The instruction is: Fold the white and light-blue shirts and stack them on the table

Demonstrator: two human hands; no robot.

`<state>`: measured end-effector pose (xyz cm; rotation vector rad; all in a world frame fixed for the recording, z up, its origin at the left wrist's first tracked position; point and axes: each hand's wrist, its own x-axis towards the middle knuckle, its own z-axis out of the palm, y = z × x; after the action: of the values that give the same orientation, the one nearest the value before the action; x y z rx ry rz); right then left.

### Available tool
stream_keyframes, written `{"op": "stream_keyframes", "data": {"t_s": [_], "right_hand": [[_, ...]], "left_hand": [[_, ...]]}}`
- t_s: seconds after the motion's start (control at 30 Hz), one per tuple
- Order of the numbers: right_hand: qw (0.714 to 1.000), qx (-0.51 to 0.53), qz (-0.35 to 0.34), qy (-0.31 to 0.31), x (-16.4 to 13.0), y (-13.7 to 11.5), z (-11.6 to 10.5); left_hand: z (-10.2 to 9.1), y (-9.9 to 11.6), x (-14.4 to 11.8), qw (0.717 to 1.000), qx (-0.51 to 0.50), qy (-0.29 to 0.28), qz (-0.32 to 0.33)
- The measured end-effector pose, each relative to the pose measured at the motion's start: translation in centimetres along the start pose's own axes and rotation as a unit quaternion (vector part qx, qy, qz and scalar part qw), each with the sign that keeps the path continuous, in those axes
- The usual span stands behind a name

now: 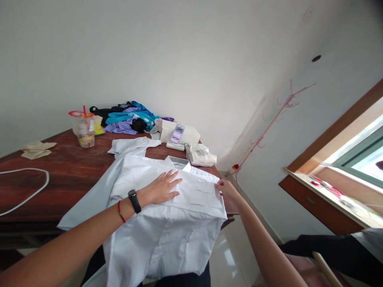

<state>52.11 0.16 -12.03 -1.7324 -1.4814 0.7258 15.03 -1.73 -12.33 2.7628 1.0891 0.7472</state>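
Observation:
A pale blue shirt (pixel 167 223) lies spread on the dark wooden table (pixel 62 175), its lower part hanging over the near edge. My left hand (pixel 161 187) rests flat with fingers spread on the folded upper part, near the collar (pixel 179 162). A black band and a red string sit on that wrist. My right hand (pixel 225 187) pinches the right edge of the shirt's folded part at the table's right end.
A plastic cup with a red straw (pixel 84 129) stands at the back left. A heap of blue, purple and black clothes (pixel 131 117), a white box (pixel 178 133), a folded white cloth (pixel 201 155), beige cloths (pixel 37 149) and a white cable (pixel 26 187) also lie there. A pink rack (pixel 269 123) leans on the wall.

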Motion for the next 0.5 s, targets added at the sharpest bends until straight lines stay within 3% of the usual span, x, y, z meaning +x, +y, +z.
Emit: {"op": "stream_keyframes", "data": {"t_s": [0.13,0.23,0.37,0.5], "right_hand": [[0.999,-0.002,-0.001,0.037,-0.3,0.2,-1.0],[0.996,-0.035,0.002,0.081,-0.6,1.1,-1.2],[0.992,-0.078,-0.008,0.097,-2.0,2.4,0.1],[0.973,-0.199,-0.046,0.109,-3.9,2.5,2.0]], "left_hand": [[-0.8,-0.1,-0.4,0.999,0.025,-0.015,-0.017],[-1.0,-1.3,-1.8,0.995,0.064,-0.03,-0.077],[-0.9,-3.7,-4.3,0.981,0.112,-0.029,-0.156],[-1.4,-4.8,-6.0,0.975,0.135,-0.046,-0.169]]}}
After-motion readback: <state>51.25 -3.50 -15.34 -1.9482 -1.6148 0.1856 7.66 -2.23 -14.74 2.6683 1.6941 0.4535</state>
